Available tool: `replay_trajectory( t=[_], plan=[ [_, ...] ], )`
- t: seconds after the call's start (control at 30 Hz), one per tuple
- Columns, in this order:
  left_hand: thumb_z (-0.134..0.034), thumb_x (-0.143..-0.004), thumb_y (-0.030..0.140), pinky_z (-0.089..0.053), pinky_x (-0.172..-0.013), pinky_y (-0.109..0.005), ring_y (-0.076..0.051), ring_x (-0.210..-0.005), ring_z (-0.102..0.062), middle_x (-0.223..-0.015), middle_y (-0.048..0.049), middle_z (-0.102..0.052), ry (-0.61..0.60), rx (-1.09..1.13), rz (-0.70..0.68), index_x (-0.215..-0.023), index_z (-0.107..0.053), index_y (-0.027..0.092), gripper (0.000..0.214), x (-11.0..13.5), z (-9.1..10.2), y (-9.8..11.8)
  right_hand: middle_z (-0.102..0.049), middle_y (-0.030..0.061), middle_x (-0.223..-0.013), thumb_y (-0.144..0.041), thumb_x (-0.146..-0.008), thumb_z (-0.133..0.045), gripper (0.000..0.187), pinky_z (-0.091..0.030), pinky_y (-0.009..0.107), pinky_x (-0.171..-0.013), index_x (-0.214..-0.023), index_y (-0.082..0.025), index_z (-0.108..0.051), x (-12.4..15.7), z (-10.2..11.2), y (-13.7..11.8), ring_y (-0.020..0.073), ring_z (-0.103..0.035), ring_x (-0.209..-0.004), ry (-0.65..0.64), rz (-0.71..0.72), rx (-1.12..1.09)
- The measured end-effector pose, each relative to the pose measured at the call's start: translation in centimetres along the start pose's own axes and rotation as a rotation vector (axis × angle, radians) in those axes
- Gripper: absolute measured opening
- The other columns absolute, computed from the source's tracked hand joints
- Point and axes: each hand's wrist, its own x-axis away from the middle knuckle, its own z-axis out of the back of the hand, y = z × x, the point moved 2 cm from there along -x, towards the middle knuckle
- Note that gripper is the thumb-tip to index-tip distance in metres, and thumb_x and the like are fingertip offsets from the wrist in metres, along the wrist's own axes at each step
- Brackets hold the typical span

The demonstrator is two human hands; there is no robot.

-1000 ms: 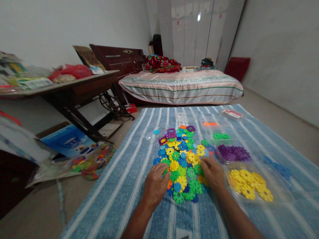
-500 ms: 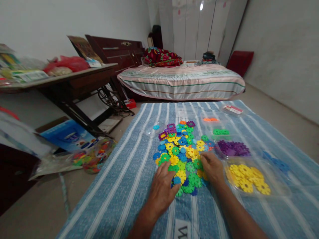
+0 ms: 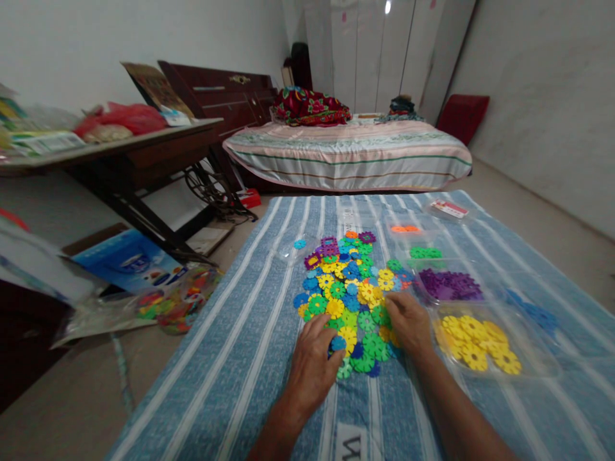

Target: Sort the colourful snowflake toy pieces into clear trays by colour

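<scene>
A heap of flat plastic snowflake discs (image 3: 350, 288) in blue, green, yellow and purple lies on a blue striped cloth (image 3: 250, 358). My left hand (image 3: 313, 366) rests palm down on the heap's near left edge, fingers spread over a blue disc. My right hand (image 3: 408, 323) lies on the heap's right side, fingers curled down onto green and yellow discs. To the right, clear trays hold sorted discs: yellow ones (image 3: 475, 346), purple ones (image 3: 449, 286), green ones (image 3: 425, 253) and orange ones (image 3: 405, 228).
A bed (image 3: 350, 157) with a striped cover stands beyond the cloth. A dark wooden table (image 3: 120, 160) with clutter is at the left. A blue box (image 3: 129, 262) and a bag of coloured pieces (image 3: 173, 304) lie on the floor at left.
My left hand slid toward me and to the right along the heap's near edge. The right hand stayed put on the heap's right side. The camera tilted slightly.
</scene>
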Motion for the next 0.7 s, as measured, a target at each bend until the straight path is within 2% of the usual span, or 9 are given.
replay_trajectory(
  t=[0.2,0.3,0.43,0.53,0.63,0.7],
  plan=[
    [-0.062,-0.076,0.018,-0.052,-0.098,-0.045,-0.027,-0.114,-0.061,-0.114,-0.0105,-0.069,0.064,0.054,0.015,-0.076,-0.067,0.020,0.005,-0.2,0.5,0.2,-0.069,0.0045,-0.080,-0.038,-0.082,-0.050,0.025,-0.049,0.032,-0.074,-0.077,-0.021,-0.068,0.1,-0.1,0.1,0.0197,-0.064,-0.077,-0.012,-0.004,0.008],
    [-0.059,-0.078,0.017,-0.054,-0.092,-0.039,-0.023,-0.105,-0.065,-0.104,-0.0077,-0.072,0.078,0.133,0.043,-0.068,-0.064,0.021,0.012,-0.3,1.0,0.5,-0.070,0.0048,-0.082,-0.039,-0.082,-0.051,0.025,-0.049,0.033,-0.076,-0.078,-0.021,-0.068,0.1,-0.2,0.4,0.0204,-0.064,-0.079,-0.014,-0.003,0.003],
    [-0.059,-0.079,0.018,-0.056,-0.087,-0.032,-0.019,-0.096,-0.068,-0.097,-0.0050,-0.073,0.130,0.219,0.073,-0.069,-0.065,0.021,0.012,-1.2,2.0,0.3,-0.070,0.0047,-0.082,-0.040,-0.082,-0.052,0.026,-0.049,0.033,-0.077,-0.079,-0.021,-0.069,0.2,-0.3,0.6,0.0205,-0.064,-0.079,-0.021,-0.017,-0.006],
    [-0.058,-0.081,0.022,-0.055,-0.087,-0.032,-0.018,-0.094,-0.068,-0.096,-0.0046,-0.074,0.236,0.179,0.019,-0.073,-0.067,0.021,0.012,-3.7,3.6,-0.8,-0.070,0.0050,-0.083,-0.041,-0.082,-0.051,0.027,-0.049,0.033,-0.077,-0.080,-0.021,-0.069,0.2,-0.3,0.6,0.0207,-0.064,-0.080,-0.025,-0.030,-0.014],
    [-0.056,-0.083,0.024,-0.053,-0.092,-0.034,-0.020,-0.098,-0.067,-0.099,-0.0063,-0.073,0.341,0.062,-0.048,-0.076,-0.068,0.020,0.014,-8.5,6.2,-2.4,-0.070,0.0055,-0.083,-0.042,-0.082,-0.051,0.028,-0.049,0.033,-0.076,-0.081,-0.021,-0.070,0.2,-0.4,0.7,0.0208,-0.064,-0.080,-0.026,-0.033,-0.014],
    [-0.055,-0.082,0.022,-0.050,-0.097,-0.037,-0.022,-0.103,-0.065,-0.102,-0.0081,-0.073,0.391,-0.046,-0.040,-0.078,-0.068,0.019,0.014,-12.1,8.1,-3.4,-0.070,0.0056,-0.082,-0.043,-0.082,-0.052,0.029,-0.049,0.033,-0.075,-0.080,-0.021,-0.070,0.2,-0.4,0.7,0.0209,-0.064,-0.079,-0.023,-0.028,-0.012]
  ],
)
